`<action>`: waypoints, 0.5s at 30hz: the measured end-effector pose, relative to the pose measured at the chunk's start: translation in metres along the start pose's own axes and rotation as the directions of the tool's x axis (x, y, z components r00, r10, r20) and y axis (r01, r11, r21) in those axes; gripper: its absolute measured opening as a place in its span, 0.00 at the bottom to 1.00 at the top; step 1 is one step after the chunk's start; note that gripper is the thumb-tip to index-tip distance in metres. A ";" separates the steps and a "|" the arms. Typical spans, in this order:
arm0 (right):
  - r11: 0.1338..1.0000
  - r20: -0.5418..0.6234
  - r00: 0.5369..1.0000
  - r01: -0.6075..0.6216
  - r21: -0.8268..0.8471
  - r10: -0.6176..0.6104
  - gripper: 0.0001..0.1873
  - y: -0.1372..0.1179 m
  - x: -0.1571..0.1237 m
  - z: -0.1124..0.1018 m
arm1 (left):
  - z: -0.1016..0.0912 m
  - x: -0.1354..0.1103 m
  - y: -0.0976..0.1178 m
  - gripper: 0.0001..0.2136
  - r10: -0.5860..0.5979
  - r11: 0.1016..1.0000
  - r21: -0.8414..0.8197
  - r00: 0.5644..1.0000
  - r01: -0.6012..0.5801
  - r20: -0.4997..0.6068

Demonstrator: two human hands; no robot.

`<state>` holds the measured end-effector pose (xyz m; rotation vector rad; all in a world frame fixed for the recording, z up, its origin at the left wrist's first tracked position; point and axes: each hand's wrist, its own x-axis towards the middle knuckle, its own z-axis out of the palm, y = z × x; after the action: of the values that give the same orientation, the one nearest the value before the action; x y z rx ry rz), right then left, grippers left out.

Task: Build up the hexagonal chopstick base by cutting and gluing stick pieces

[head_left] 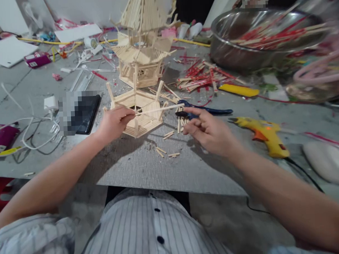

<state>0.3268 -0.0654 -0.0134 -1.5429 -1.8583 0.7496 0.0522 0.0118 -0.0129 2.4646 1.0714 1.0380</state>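
My left hand pinches one end of a thin pale wooden stick, which reaches to the right over a hexagonal wooden-stick frame. That frame lies flat, with short posts at its corners and a hole in the middle. My right hand is by the stick's far end, index finger stretched out and thumb apart, with nothing visible between them. Right behind its fingers lie blue-handled pliers, partly hidden by the hand. Short cut stick pieces are scattered on the table below.
A tiered stick pagoda stands behind the frame. Red-wrapped sticks lie in a pile near a large metal basin. On the right are a yellow glue gun and a yellow-handled tool. A phone and cables lie left.
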 end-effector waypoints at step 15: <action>0.612 -0.111 0.963 -0.243 -0.752 0.246 0.23 0.020 0.011 -0.011 | -0.015 0.030 0.109 0.07 -0.507 0.403 -0.807 0.840 0.432 0.196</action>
<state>0.3466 -0.0506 -0.0199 -2.3549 -2.1177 0.0080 0.1143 -0.0432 0.0658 1.2354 0.8933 1.0911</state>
